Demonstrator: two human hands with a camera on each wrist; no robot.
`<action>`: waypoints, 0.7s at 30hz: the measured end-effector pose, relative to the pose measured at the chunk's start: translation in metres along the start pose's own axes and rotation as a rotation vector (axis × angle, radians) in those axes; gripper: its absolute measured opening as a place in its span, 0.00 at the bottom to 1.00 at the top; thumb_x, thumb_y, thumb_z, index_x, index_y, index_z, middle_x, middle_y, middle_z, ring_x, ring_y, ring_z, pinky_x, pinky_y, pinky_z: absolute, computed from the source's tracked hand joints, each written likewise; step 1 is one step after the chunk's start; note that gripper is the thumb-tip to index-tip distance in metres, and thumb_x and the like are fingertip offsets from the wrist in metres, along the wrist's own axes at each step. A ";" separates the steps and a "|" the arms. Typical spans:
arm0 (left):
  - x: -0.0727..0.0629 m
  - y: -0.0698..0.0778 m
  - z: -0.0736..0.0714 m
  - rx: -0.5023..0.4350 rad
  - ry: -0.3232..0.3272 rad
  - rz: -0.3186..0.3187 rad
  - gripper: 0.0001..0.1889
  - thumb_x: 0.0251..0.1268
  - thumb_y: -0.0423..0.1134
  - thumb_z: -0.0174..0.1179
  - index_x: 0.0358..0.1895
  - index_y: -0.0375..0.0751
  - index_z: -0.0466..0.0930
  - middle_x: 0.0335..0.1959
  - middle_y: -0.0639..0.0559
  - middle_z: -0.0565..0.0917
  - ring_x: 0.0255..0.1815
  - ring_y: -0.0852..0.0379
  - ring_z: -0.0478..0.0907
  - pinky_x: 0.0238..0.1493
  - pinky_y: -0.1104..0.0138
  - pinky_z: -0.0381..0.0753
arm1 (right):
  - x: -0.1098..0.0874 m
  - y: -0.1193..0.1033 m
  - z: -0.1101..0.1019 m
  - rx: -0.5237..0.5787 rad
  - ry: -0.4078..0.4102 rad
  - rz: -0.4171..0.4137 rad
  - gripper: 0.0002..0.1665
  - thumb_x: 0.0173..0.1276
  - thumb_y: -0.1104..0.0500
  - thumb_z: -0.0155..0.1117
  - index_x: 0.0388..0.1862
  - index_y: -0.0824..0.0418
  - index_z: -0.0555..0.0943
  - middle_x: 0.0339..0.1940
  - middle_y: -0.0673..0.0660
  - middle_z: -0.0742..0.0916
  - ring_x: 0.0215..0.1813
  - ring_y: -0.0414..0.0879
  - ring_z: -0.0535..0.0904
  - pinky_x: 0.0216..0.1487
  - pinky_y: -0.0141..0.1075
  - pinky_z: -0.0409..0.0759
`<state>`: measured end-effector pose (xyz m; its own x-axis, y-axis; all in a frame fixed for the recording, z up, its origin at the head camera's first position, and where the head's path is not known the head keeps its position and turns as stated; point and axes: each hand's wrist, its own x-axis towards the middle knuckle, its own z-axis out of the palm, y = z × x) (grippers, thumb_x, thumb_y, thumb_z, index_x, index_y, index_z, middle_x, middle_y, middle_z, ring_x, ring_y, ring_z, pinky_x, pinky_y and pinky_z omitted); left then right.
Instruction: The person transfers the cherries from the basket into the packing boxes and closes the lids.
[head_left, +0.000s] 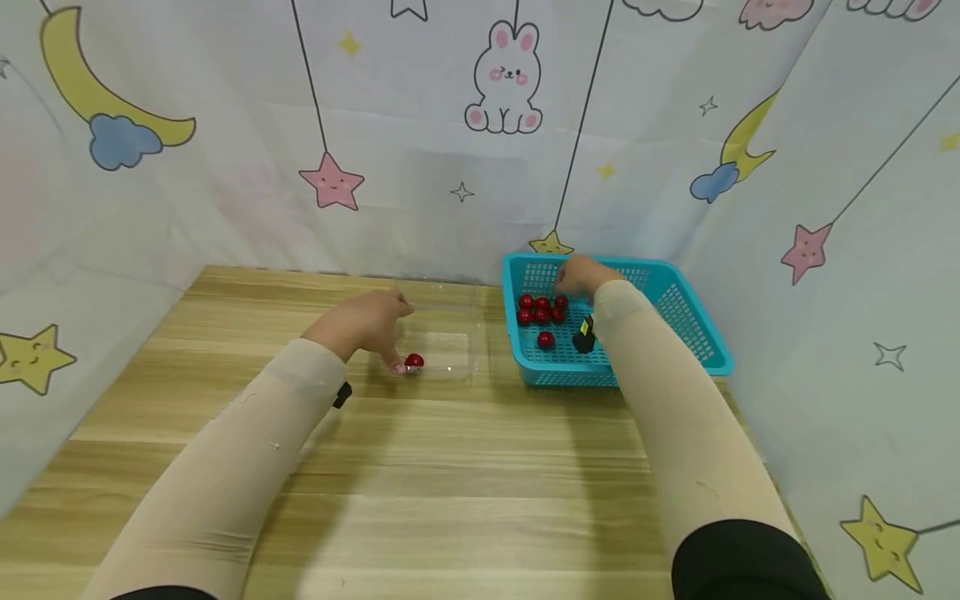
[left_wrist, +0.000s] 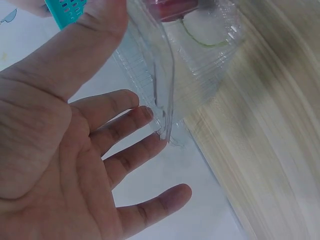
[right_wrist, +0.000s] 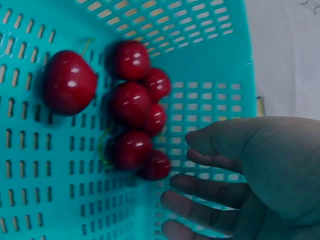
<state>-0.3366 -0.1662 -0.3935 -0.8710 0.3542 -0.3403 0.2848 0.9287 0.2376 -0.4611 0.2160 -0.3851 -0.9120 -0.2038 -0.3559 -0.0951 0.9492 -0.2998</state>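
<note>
Pale sleeves (head_left: 210,483) extend over the wood-grained surface (head_left: 465,483); on it stands a clear plastic box (head_left: 444,343), a single red cherry (head_left: 414,360) lying inside near its front left corner, the green stem (left_wrist: 205,45) plain in the left wrist view; the left hand's grip (head_left: 367,323) is spread at the box's left side, its fingers loosely bent and touching the thin plastic edge; to the right sits a turquoise basket (head_left: 566,377) with a lone cherry (head_left: 546,340) toward its front and a cluster of six cherries (head_left: 542,316) behind; the right hand's grip (right_wrist: 240,175) is relaxed, fingers extended, just beside that cluster, though contact cannot be told; farthest back hangs a printed white cloth (head_left: 420,92).
</note>
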 end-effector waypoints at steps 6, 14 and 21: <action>0.000 0.002 0.000 0.008 0.000 0.005 0.62 0.57 0.53 0.90 0.91 0.40 0.63 0.92 0.33 0.61 0.91 0.28 0.63 0.87 0.34 0.71 | 0.007 0.008 0.011 0.037 -0.027 0.021 0.14 0.86 0.60 0.60 0.38 0.61 0.89 0.44 0.59 0.89 0.45 0.55 0.83 0.41 0.46 0.93; 0.001 0.001 0.001 0.018 0.006 0.008 0.61 0.58 0.53 0.90 0.91 0.40 0.64 0.92 0.33 0.62 0.91 0.28 0.62 0.87 0.34 0.70 | 0.019 0.017 0.018 0.051 -0.046 0.031 0.28 0.84 0.65 0.59 0.19 0.51 0.70 0.18 0.50 0.72 0.24 0.46 0.69 0.29 0.41 0.83; 0.000 0.001 0.000 0.019 0.002 0.009 0.62 0.57 0.54 0.90 0.91 0.39 0.64 0.92 0.32 0.61 0.92 0.28 0.60 0.88 0.34 0.69 | 0.019 0.019 0.021 0.029 -0.054 0.050 0.31 0.84 0.66 0.57 0.17 0.50 0.65 0.17 0.50 0.70 0.20 0.45 0.65 0.26 0.41 0.75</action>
<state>-0.3365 -0.1649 -0.3935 -0.8692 0.3623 -0.3363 0.3001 0.9274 0.2234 -0.4714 0.2253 -0.4161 -0.8924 -0.1696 -0.4182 -0.0377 0.9514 -0.3055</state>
